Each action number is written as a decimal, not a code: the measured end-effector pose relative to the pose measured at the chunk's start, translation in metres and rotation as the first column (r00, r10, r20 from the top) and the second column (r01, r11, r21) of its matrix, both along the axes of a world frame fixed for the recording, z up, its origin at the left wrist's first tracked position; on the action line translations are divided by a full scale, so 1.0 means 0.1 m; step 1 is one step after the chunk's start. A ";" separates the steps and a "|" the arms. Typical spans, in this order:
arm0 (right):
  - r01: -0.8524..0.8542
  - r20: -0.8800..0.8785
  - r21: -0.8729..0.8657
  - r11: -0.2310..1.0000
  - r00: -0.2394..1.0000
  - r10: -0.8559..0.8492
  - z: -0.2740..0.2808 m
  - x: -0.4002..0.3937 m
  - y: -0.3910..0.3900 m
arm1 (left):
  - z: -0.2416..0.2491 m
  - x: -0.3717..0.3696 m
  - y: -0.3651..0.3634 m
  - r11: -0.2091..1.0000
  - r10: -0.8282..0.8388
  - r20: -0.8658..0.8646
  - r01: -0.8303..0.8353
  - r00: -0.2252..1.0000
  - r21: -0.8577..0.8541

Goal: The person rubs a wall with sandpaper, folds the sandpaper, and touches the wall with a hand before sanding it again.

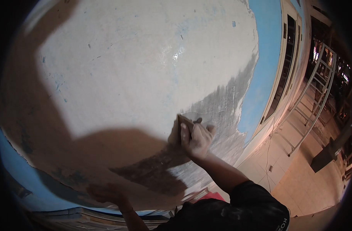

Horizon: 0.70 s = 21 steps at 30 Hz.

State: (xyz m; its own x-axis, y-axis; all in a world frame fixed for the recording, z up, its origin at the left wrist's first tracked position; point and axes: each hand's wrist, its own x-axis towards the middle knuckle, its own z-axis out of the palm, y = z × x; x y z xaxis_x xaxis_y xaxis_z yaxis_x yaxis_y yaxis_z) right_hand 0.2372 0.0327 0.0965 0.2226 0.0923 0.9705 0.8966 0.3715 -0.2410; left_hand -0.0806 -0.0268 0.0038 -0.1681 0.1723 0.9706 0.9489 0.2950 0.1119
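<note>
My right hand (199,141) is dusted with pale powder and closed around a small flat brown sanding block (185,124). The block is up against a large whitish wall (118,77), at the border of a grey, streaky patch (218,102). Low on the left, in deep shadow, my left hand (108,193) is close to the wall's lower part. It holds nothing and its fingers are stretched out.
Blue paint (265,50) with a ragged edge borders the whitish area. To the right are a window frame (285,65), a leaning metal ladder (314,96) and a tiled floor (295,173) with a thin cable. A dark box-like object (323,158) stands farther right.
</note>
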 end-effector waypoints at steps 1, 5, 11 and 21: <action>-0.015 0.001 -0.008 1.000 1.000 0.015 -0.10 0.00 -0.02 | 0.02 0.02 0.00 1.000 -0.011 0.000 0.011 1.000 0.003; -0.001 0.007 0.029 1.000 1.000 0.001 0.05 0.01 0.03 | 0.02 0.05 0.07 1.000 0.019 -0.025 -0.018 1.000 0.017; -0.015 -0.017 -0.011 1.000 1.000 0.015 0.04 0.06 0.06 | -0.06 0.05 0.18 0.997 0.026 -0.035 -0.024 0.999 0.070; -0.080 -0.090 -0.131 0.988 0.994 0.068 0.19 0.07 0.03 | -0.07 -0.01 0.19 0.992 0.054 -0.106 -0.042 0.993 0.116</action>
State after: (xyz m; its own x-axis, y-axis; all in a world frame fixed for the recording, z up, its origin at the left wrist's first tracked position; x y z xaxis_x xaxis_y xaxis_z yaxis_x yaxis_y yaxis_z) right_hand 0.2441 0.0361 0.1154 0.2918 0.2396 0.9260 0.8419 0.3951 -0.3676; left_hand -0.0813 -0.0077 -0.0033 -0.0654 0.0546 0.9964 0.9423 0.3319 0.0437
